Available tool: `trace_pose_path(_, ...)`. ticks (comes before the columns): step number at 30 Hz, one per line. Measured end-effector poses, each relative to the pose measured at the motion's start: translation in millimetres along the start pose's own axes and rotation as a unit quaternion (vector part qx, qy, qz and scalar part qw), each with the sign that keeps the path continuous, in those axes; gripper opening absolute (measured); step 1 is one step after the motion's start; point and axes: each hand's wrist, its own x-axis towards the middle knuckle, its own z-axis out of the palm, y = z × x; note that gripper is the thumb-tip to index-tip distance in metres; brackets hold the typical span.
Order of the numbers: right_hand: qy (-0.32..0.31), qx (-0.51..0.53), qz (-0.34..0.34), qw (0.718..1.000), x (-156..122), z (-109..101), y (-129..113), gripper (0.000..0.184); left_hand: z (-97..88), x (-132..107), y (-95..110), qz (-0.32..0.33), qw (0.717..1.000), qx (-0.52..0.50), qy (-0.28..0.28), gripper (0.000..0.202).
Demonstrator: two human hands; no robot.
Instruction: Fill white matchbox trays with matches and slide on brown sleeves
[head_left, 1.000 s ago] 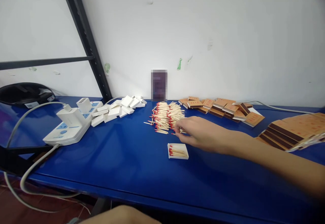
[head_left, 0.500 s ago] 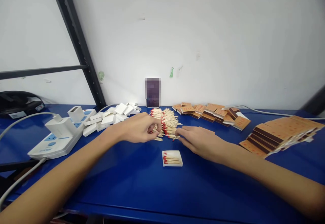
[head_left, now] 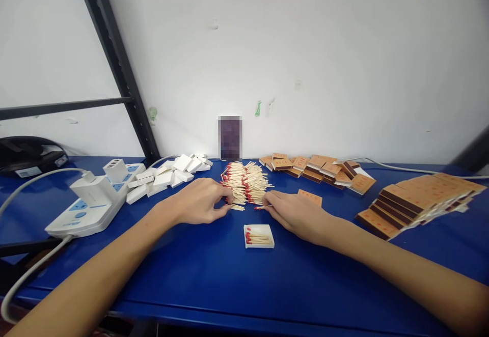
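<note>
A heap of red-tipped matches (head_left: 246,181) lies in the middle of the blue table (head_left: 198,271). My left hand (head_left: 198,202) rests at the heap's left front edge, fingers curled and pinching at matches. My right hand (head_left: 292,209) lies at the heap's right front edge, fingertips pinched on a few matches. A small white tray (head_left: 259,236) with several matches in it sits just in front, between my hands. One orange matchbox sleeve (head_left: 310,197) lies flat behind my right hand.
White inner trays (head_left: 168,171) are heaped at the left back. Orange sleeves (head_left: 321,168) lie at the back right, with a larger stack (head_left: 416,197) at the far right. A white power strip (head_left: 91,197) with chargers and cables stands at the left. A black shelf post (head_left: 114,67) leans against the wall.
My left arm came into view and reached the heap, then drew slightly back toward me. My right hand stayed at the heap's right edge. The camera view tilted down.
</note>
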Motion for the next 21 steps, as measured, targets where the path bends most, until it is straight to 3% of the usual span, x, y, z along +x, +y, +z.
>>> trace_pose_path(7, 0.064, 0.129, 0.01, 0.99, -9, -13, -6, 0.012, 4.8, 2, 0, -0.003, 1.0, 0.012, -0.021, 0.016)
trace_pose_path(15, 0.037, 0.192, -0.001, 0.981, -14, -7, -19, 0.013, 4.5, 3, 6, -0.006, 1.0, 0.012, -0.018, 0.018)
trace_pose_path(21, 0.045, 0.209, -0.02, 0.977, -15, -4, -21, 0.01, 2.3, 4, 21, 0.009, 0.997, -0.082, -0.01, 0.022)
